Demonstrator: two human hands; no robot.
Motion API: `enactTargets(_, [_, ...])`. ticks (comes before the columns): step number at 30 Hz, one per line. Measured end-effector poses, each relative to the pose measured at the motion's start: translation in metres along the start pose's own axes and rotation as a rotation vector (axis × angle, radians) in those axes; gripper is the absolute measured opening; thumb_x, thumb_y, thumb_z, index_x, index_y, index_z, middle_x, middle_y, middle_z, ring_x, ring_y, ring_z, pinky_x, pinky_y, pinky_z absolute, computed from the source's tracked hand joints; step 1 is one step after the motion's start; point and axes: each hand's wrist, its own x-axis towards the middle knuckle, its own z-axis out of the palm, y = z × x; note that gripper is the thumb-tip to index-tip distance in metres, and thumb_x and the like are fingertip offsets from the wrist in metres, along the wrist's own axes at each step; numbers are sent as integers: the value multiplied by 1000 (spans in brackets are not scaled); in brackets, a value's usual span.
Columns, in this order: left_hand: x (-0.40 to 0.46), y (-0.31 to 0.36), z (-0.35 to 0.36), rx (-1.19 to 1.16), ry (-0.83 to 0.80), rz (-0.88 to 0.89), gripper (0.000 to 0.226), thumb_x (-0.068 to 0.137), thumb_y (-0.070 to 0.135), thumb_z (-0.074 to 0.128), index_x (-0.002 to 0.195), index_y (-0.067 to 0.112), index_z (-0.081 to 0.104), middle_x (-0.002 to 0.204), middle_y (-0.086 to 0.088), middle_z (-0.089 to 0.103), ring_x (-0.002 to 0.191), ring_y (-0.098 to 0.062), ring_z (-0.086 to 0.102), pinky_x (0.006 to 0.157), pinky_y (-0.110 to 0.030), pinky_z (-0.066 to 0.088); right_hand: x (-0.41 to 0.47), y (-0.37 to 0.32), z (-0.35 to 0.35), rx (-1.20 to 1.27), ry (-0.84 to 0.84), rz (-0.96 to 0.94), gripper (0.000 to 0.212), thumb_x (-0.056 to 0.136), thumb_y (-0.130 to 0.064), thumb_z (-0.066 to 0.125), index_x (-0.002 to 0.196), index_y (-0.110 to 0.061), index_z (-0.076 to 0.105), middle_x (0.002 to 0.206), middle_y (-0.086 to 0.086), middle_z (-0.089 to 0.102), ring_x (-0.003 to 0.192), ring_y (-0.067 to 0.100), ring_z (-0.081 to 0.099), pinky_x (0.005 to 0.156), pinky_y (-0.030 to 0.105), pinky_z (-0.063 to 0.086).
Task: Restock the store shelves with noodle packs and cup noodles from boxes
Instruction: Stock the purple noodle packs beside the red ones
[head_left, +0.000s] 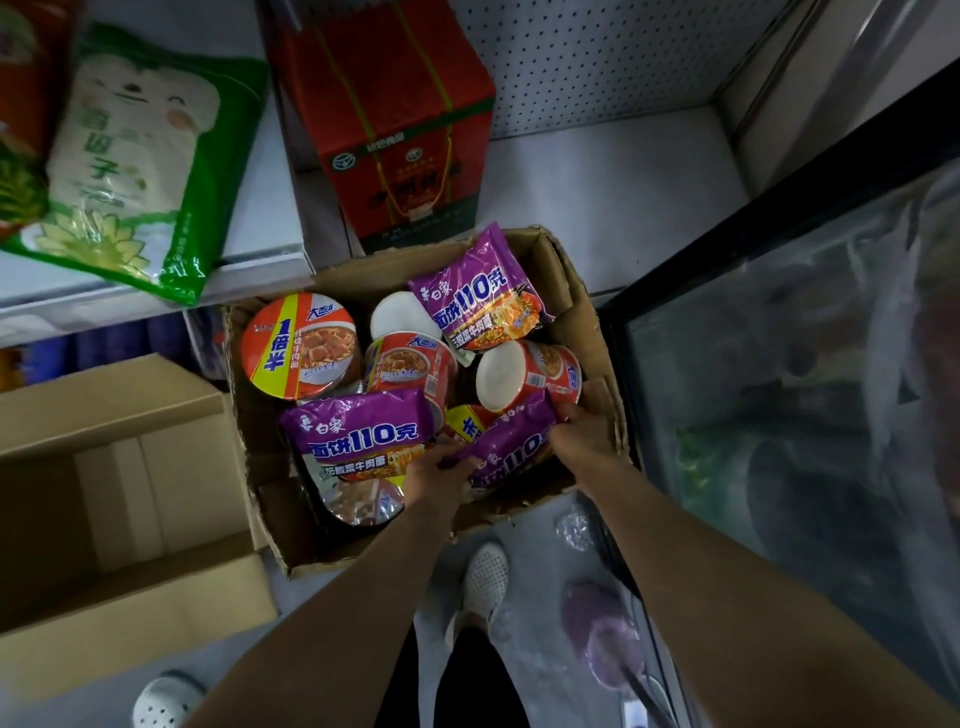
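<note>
Purple pack (511, 447) is the one in play: both hands are on it, low in the near right corner of the box (270, 499). Left hand (434, 475) pinches its near-left edge, fingers curled on the film; right hand (584, 428) grips the far-right end against the box wall. Both forearms reach straight down and forward, wrists bent into the box.

Risks, near to far:
- Slick film, edge grips only: pack could slip or the seam could crumple on the lift.
- Second pack (358, 439) touches the left hand, lying over a cup (363, 501); it may get dragged along.
- Cups (527, 376) lie loose on their sides just behind (one upright at far left), so pulling the pack could let them roll into the gap.
- Third pack (480, 288) leans on the far flap and could slide down.

Shelf (597, 166) behind the box has room beside the red carton (400, 130).
</note>
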Motion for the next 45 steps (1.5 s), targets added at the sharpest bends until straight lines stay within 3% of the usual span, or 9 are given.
enactTargets(4, [3,-2,-17,-39,3,16,8,91,25,72,87,24,66,102,-2,68,97,-22,64,82,-38,56,-21,-4,-3,88,-186,-27,34,93,-13,68,123,-23,57,128,1,62,122,21,55,104,39,46])
enactTargets(7, [-4,6,-42,-114,6,7,8,93,32,71,92,24,67,107,-4,68,99,-25,64,90,-42,54,-41,-7,-4,211,-175,-65,35,92,-9,71,123,-11,55,119,3,65,114,19,60,79,23,48])
enactTargets(11, [-27,37,-71,-340,-41,-5,29,93,27,71,117,13,65,117,-11,68,98,-26,66,90,-47,56,-76,-24,-5,304,-227,-78,32,90,-23,74,121,-24,65,120,3,70,108,19,65,86,34,55])
enactTargets(16, [-85,85,-113,-452,-89,105,20,97,27,65,111,13,66,109,-11,73,96,-27,71,74,-37,58,-136,-67,-18,386,-211,-168,24,88,-36,76,110,-30,66,110,-9,68,98,10,65,75,28,52])
enactTargets(23, [-168,142,-158,-619,-4,285,51,94,43,68,121,0,61,114,-24,70,101,-41,69,91,-63,55,-216,-144,-30,545,-116,-300,27,88,-42,75,106,-23,70,98,0,78,90,20,75,77,37,60])
enactTargets(26, [-198,160,-170,-600,68,361,27,97,34,65,98,7,66,99,-20,74,94,-38,71,89,-58,56,-243,-171,-38,592,-77,-350,32,87,-43,76,108,-19,72,95,3,79,87,22,77,76,40,63])
enactTargets(32, [-254,187,-191,-484,296,508,34,91,48,69,99,15,64,102,-7,71,98,-26,67,90,-45,55,-297,-215,-50,641,-38,-462,30,91,-50,70,98,-20,71,85,2,79,79,24,77,76,46,63])
enactTargets(36, [-288,197,-202,-541,436,586,29,94,35,69,102,10,58,91,0,63,84,-14,60,67,-24,45,-333,-239,-54,760,-15,-478,24,98,-40,64,98,-17,70,87,7,77,79,26,75,71,37,62])
enactTargets(45, [-347,216,-224,-588,584,773,16,97,32,65,90,17,62,88,-4,72,83,-21,71,74,-42,60,-394,-267,-78,711,-10,-693,29,102,-44,54,96,-20,69,92,5,77,81,21,76,75,38,63])
